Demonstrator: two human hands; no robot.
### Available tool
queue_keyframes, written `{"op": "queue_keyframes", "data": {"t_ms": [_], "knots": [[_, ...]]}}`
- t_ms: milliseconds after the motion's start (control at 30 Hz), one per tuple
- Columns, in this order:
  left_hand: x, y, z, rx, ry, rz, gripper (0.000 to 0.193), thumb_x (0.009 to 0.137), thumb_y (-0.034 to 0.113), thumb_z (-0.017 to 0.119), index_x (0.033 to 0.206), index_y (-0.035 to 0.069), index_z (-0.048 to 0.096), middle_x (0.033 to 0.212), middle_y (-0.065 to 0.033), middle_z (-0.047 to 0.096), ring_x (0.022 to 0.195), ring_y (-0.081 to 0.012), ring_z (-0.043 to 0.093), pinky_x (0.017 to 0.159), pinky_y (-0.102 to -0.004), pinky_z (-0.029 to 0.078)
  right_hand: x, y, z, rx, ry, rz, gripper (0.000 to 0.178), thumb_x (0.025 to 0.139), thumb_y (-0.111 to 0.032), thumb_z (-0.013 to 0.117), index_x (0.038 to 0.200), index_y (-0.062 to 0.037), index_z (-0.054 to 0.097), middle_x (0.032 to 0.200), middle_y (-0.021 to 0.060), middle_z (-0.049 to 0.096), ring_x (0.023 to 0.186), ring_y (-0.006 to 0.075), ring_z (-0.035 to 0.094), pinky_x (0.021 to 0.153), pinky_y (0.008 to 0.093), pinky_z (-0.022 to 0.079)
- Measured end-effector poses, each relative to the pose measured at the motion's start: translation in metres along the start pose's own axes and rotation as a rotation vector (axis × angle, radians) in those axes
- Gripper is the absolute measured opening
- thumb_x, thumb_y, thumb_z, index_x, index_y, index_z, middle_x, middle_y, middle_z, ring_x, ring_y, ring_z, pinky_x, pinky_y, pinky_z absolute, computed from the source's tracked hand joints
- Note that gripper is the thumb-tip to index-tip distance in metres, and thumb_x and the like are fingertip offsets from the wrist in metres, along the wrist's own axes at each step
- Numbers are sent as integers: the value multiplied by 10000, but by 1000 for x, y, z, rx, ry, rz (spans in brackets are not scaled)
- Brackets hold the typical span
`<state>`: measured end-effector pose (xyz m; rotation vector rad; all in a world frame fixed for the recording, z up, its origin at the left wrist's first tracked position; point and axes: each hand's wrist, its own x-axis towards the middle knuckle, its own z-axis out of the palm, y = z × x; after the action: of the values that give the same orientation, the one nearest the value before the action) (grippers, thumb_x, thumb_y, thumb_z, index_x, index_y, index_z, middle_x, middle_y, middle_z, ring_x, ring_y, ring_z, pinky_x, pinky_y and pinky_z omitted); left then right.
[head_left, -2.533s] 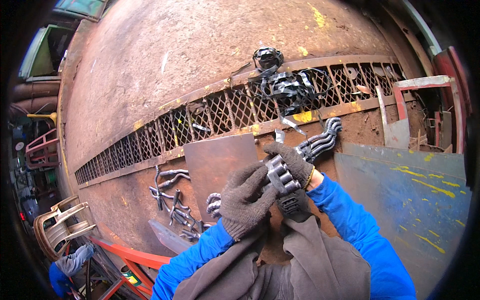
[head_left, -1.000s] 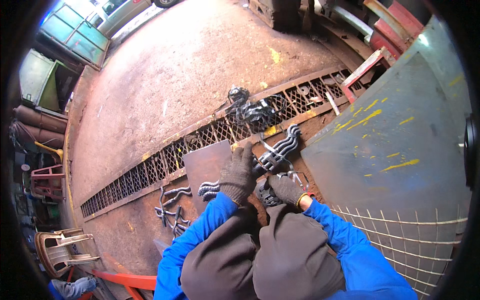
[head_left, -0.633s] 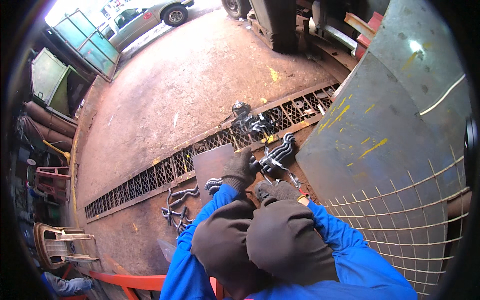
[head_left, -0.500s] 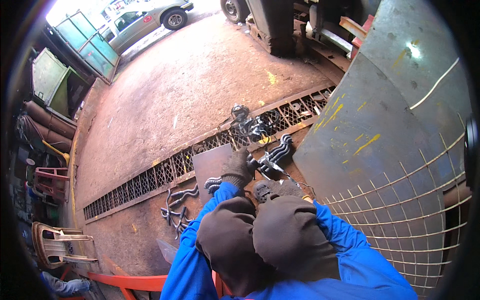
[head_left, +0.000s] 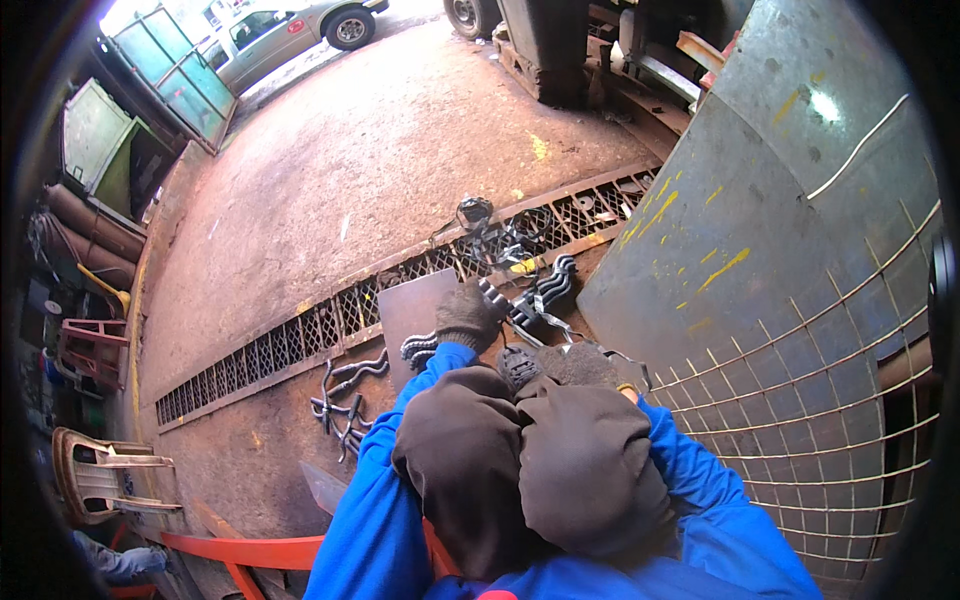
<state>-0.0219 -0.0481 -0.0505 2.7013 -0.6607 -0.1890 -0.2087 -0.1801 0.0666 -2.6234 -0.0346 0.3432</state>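
Between my knees and the floor grating, a bundle of bent metal rods [head_left: 550, 287] lies on the ground. My gloved left hand [head_left: 466, 316] is closed at the bundle's left end, its fingertips partly hidden. A shiny, thin strip [head_left: 545, 318] crosses the rods and runs toward my gloved right hand [head_left: 578, 366], which is closed on it; a dark tail of strip sticks out past that hand. Under my left wrist, more bent rods [head_left: 418, 348] rest on a flat metal plate [head_left: 412, 303]. Loose bent rods [head_left: 345, 412] lie farther left.
A tangle of strips and wrapping [head_left: 510, 240] sits on the floor grating [head_left: 330, 340]. Large metal sheets [head_left: 720, 200] and a wire mesh [head_left: 800, 420] stand at my right. A plastic chair [head_left: 95, 475] and an orange metal frame [head_left: 240, 550] are at left. A pickup [head_left: 290, 35] is beyond.
My left hand has shifted slightly left and nearer along the rods, showing more of their ends. My right hand has moved slightly; the strip's tail now arches up beside it.
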Motion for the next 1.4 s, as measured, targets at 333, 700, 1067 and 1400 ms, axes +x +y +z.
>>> {"op": "queue_keyframes", "data": {"t_ms": [333, 700, 1067, 1400], "knots": [[3, -6, 6, 141, -99, 62, 860, 618, 432, 927, 1307, 103, 532, 1136, -186, 667, 1081, -401, 646, 899, -514, 540, 62, 9, -38, -112, -318, 59, 471, 938, -451, 527, 1063, -58, 755, 1093, 234, 714, 1029, 395, 699, 911, 496, 534], [25, -13, 18, 129, -218, 108, 1224, 590, 326, 918, 1584, 200, 214, 1287, -210, 559, 1175, -427, 587, 947, -571, 508, 81, -16, -36, -52, -318, 5, 652, 999, -557, 404, 1033, -2, 745, 1006, 273, 707, 965, 446, 683, 917, 520, 507], [34, -18, 12, 26, -246, 331, 861, 695, 168, 833, 1452, 272, 436, 1261, -282, 571, 1102, -473, 628, 896, -539, 547, 69, -21, -34, 34, -366, 68, 561, 938, -555, 510, 1069, -54, 727, 1029, 285, 694, 975, 470, 669, 875, 527, 512], [23, -19, 4, 0, -234, 165, 537, 759, 275, 784, 1245, 167, 580, 1200, -258, 591, 1082, -454, 639, 886, -546, 533, 57, 32, 22, -141, -104, -222, 408, 943, -440, 576, 1152, -104, 672, 842, 246, 688, 839, 443, 695, 713, 548, 544]]}}
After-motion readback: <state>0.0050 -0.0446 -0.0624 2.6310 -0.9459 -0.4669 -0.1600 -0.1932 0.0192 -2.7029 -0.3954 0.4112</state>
